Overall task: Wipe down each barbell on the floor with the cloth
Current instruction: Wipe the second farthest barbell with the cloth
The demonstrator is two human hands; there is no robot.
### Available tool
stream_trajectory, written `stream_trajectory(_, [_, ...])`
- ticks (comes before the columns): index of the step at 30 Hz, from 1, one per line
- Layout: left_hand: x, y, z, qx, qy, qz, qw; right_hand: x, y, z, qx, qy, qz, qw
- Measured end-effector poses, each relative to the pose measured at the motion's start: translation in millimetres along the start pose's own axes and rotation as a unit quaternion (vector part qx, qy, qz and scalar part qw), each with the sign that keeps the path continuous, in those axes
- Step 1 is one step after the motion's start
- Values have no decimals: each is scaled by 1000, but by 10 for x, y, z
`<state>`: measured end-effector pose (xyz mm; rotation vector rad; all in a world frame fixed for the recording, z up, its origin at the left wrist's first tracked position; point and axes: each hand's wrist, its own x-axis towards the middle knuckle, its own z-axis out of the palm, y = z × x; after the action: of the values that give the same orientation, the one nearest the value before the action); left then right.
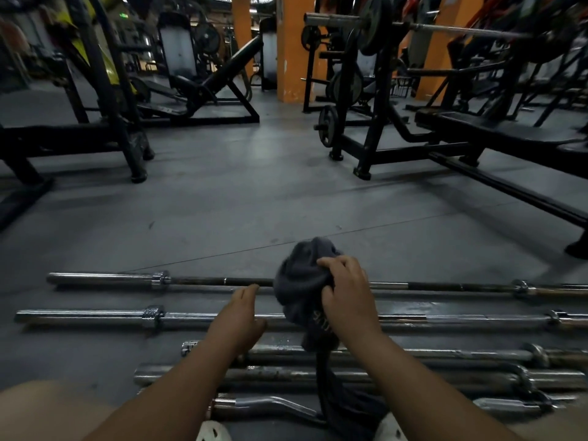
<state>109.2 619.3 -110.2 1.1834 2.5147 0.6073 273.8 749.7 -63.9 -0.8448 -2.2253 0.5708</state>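
Several barbells lie side by side on the grey floor in front of me. The farthest barbell (203, 280) has a dark shaft and chrome sleeves. A chrome barbell (95, 316) lies just nearer. Closer still lie shorter, rusty bars (413, 353) and a curl bar (273, 403). My right hand (345, 292) grips a bunched dark grey cloth (297, 281) over the farthest bar. The cloth's tail hangs down towards my feet. My left hand (238, 316) reaches forward with straight fingers; the fingertips are at the farthest bar's shaft, just left of the cloth.
A black bench-press rack (375, 128) with a loaded bar stands at the right, its base rail (509, 189) running towards the bars. Another black machine frame (121, 128) stands at the left. Orange pillars (292, 49) rise behind. Open grey floor (238, 198) lies between the machines.
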Motion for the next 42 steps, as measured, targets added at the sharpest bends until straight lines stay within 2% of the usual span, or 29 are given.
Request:
stream_trajectory(4, [-6,-272,-118,59,-12,-4,998,-99,311,278,-29,-45,46,997])
stream_trajectory(10, [186,-746,-47,52,-28,-105,993,-141,664,843,-62,-123,100,985])
stream_trajectory(17, [537,-1056,356,68,-90,-107,988,32,846,1483,-71,-171,135,973])
stream_trajectory(23, [566,-1319,526,107,-170,-90,975,-47,992,1644,-80,-159,185,967])
stream_trajectory(26, [586,-1309,570,100,-184,-64,976,-194,966,1657,-88,-140,222,961])
stream_trajectory(35, [729,-1536,217,94,-156,16,983,-455,494,1726,-82,-61,276,956])
stream_trajectory(42, [515,-1733,-73,83,-105,42,990,-544,-120,1765,-68,-14,242,968])
